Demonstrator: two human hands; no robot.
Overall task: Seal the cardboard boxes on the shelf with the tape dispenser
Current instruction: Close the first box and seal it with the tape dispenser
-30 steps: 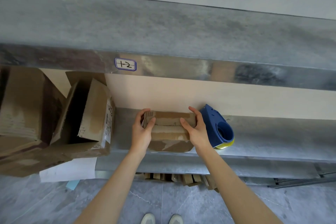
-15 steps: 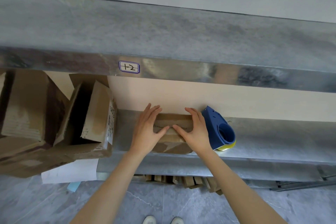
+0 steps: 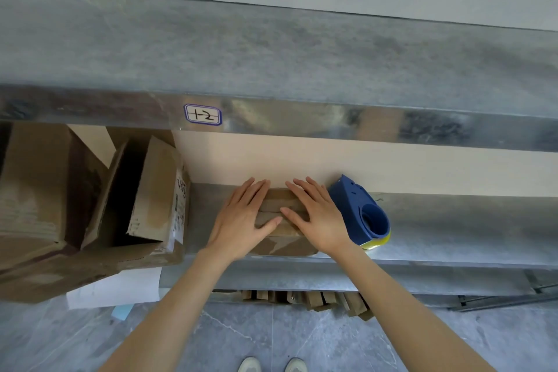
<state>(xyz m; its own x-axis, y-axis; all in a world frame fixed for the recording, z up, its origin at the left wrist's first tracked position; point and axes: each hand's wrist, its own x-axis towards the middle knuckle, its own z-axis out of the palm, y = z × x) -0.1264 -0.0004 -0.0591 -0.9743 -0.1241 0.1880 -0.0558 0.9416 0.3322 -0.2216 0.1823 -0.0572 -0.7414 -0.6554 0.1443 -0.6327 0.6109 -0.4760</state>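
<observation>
Grey stone floor [image 3: 302, 341] fills the bottom of the picture. The toes of two pale shoes [image 3: 271, 365] peek in at the bottom middle. Two bare arms reach up from there to a grey metal shelf [image 3: 453, 226] that runs across the middle of the frame. Under the front edge of the shelf, some brown cardboard pieces [image 3: 317, 300] stick out. A white sheet of paper [image 3: 114, 288] hangs down at the lower left.

A small cardboard box [image 3: 282, 243] sits on the shelf in the middle of the picture, close to the front edge. The left hand [image 3: 241, 217] lies flat on the left part of its top. The right hand [image 3: 317, 217] lies flat on the right part. The fingers of both hands are straight and spread a little. They press down on the top flaps and grip nothing. The two thumbs point at each other and nearly meet over the box.

Just beside the right hand, on the right, a blue tape dispenser [image 3: 359, 214] with a bit of yellow at its bottom stands on the shelf. No hand touches it.

At the left of the frame, big boxes [image 3: 151, 190] lean on the same shelf, and one of them gapes open.

Behind it all is a tan back wall [image 3: 392, 169]. Higher up, a second grey shelf [image 3: 271, 54] has a small white label [image 3: 202, 114] on its front edge, marked "1-2".
</observation>
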